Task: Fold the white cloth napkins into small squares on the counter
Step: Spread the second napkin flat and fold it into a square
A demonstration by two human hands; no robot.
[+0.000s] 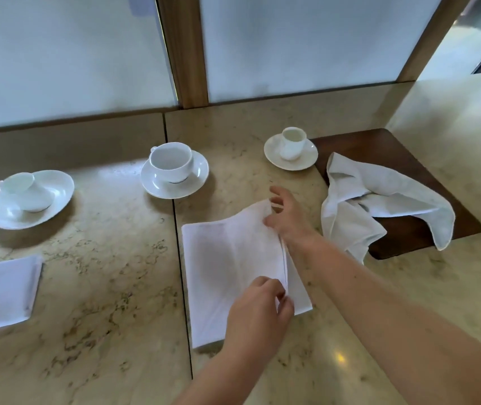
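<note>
A white cloth napkin (227, 267) lies partly folded on the marble counter (101, 287) in front of me. My right hand (284, 216) pinches its far right corner, lifted slightly off the counter. My left hand (258, 312) pinches the near end of the same right edge, where the layers meet. A crumpled white napkin (359, 206) lies to the right, draped over a dark wooden board (403, 165). At the left edge a folded napkin (2, 293) lies flat as a neat square.
Three white cups on saucers stand along the back: one at the left (28, 197), a larger one in the middle (173, 171), a small one at the right (291, 147). Frosted glass panels with wooden posts (183, 51) close off the back.
</note>
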